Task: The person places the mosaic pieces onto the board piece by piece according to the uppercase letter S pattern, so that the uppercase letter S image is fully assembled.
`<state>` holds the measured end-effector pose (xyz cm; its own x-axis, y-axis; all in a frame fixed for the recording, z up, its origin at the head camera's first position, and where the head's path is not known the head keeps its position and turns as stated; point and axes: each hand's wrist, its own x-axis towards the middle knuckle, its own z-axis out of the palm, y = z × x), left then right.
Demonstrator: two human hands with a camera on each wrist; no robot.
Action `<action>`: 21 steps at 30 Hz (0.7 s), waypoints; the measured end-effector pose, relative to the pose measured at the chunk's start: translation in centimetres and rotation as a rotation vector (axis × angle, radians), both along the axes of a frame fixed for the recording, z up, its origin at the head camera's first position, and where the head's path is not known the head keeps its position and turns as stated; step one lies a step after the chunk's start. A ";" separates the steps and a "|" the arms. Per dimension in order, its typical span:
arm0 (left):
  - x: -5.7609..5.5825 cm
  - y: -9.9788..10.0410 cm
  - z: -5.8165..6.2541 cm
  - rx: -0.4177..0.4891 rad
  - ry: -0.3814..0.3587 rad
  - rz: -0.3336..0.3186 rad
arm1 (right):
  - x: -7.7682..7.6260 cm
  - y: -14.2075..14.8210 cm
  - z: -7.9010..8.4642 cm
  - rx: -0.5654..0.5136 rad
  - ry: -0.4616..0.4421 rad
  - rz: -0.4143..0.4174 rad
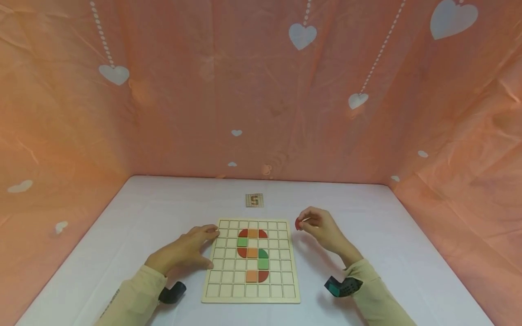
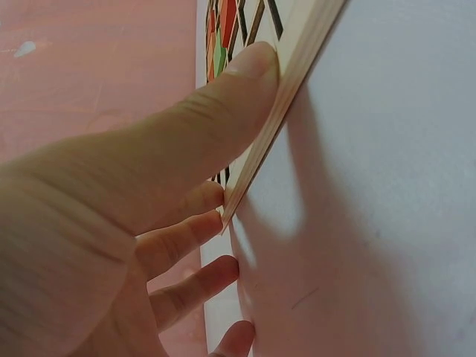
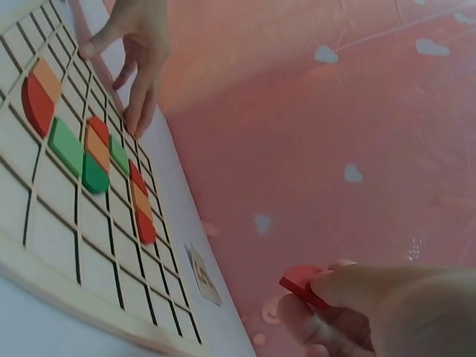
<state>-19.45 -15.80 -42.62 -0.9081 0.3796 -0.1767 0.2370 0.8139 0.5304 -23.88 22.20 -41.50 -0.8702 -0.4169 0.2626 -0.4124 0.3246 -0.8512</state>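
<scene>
A wooden grid board (image 1: pixel 226 290) lies on the white table, with red, orange and green tiles set in some squares in an S-like shape. My left hand (image 1: pixel 185 249) rests at the board's left edge, thumb and fingertips touching it, fingers fairly straight. In the right wrist view that same left hand (image 3: pixel 141 44) shows at the far edge. Just off the board's upper right side, my right hand (image 1: pixel 324 228) pinches a red quarter-round tile (image 3: pixel 301 281) between thumb and fingers, raised above the table.
Behind the board lies a small pattern card (image 1: pixel 254 200) showing a similar coloured figure on a grid. White tabletop (image 1: pixel 171 199) surrounds the board. A pinkish-orange cloth (image 1: pixel 261 90) with hearts hangs around the back and sides.
</scene>
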 end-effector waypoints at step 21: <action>0.0 -0.1 -0.1 -0.005 0.019 -0.011 | 1.4 -2.9 -0.2 0.088 -0.003 0.075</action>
